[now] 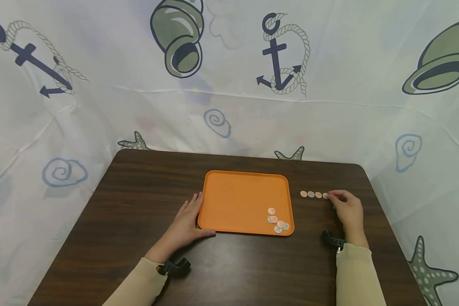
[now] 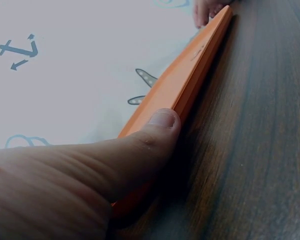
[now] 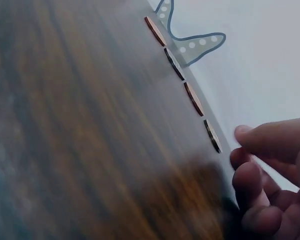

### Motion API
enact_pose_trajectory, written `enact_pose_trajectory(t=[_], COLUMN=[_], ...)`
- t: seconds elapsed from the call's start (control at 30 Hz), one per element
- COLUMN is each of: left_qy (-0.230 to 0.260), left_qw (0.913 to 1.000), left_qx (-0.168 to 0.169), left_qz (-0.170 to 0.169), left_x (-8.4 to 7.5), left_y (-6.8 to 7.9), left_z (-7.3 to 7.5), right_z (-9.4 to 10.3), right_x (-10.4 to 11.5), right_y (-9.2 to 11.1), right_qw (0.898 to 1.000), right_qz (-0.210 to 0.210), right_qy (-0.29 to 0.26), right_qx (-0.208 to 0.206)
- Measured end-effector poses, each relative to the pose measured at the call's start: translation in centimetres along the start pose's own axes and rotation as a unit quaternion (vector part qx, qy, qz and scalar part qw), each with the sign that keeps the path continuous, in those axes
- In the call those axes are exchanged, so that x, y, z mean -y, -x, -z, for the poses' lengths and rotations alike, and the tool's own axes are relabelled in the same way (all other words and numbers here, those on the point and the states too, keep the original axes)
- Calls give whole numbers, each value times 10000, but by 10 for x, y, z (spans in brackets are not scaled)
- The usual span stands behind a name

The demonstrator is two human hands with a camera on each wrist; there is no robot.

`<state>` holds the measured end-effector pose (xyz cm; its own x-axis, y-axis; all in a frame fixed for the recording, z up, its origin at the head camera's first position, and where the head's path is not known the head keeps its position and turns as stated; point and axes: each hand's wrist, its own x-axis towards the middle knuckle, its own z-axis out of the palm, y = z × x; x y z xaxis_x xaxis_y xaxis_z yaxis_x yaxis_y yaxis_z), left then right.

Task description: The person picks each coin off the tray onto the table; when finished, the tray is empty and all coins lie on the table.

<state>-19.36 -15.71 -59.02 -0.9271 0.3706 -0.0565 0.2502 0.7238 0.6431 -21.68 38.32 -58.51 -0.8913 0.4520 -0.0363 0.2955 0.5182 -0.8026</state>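
An orange tray [image 1: 237, 199] lies on the dark wooden table. My left hand [image 1: 185, 223] rests against its near left corner, fingers straight along the left side and thumb [image 2: 157, 127] at the front edge. In the tray's near right corner lie several copper and silver coins [image 1: 271, 211], some overlapping. Right of the tray, coins stand in a row, copper and silver by turns, from a copper coin [image 3: 155, 31] to a silver coin [image 3: 212, 136] at the right end. My right hand [image 1: 348, 212] is beside that last coin, its fingers loosely bent; no coin shows between them.
The brown table [image 1: 137, 191] has rounded far corners. Behind it hangs a white cloth [image 1: 229, 119] printed with anchors, shells and starfish. Black wrist straps [image 1: 177, 267] sit on both wrists, at the ends of pale sleeves [image 1: 357, 272].
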Motion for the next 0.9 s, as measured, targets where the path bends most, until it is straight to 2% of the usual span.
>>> enact_pose_trajectory(t=[0.07, 0.13, 0.27, 0.33, 0.37, 0.43, 0.5, 0.57, 0.63, 0.77, 0.9], left_qy=[7, 15, 9, 12, 10, 10, 3, -9, -12, 21, 35], left_qw=[10000, 10000, 10000, 10000, 10000, 10000, 10000, 10000, 10000, 9999, 9999], left_qx=[-8, 4, 16, 11, 8, 7, -1, 4, -4, -23, -52], left_qz=[-24, -31, -32, -52, -61, -77, -95, -81, -92, -103, -139], left_x=[0, 0, 0, 0, 0, -1, -2, -2, -1, -1, -1], left_y=[0, 0, 1, 1, 1, 0, 0, -1, -1, -1, -1], left_z=[1, 1, 2, 2, 2, 2, 1, 1, 0, 0, 1], right_z=[0, 0, 0, 3, 6, 13, 20, 27, 30, 22, -1], right_x=[1, 3, 12, 20, 25, 36, 49, 62, 75, 98, 115], right_y=[-1, -1, 0, 2, 4, 8, 13, 20, 28, 45, 60], right_qw=[9986, 9926, 9666, 9580, 9582, 9652, 9754, 9784, 9707, 9424, 9201], right_qz=[-165, -366, -670, -713, -684, -530, -180, 276, 766, 1369, 2026], right_qy=[-491, -1136, -2443, -2763, -2773, -2547, -2007, -1314, -708, -245, 56], right_qx=[-102, -232, -387, -277, -148, 268, 897, 1570, 2163, 3041, 3353])
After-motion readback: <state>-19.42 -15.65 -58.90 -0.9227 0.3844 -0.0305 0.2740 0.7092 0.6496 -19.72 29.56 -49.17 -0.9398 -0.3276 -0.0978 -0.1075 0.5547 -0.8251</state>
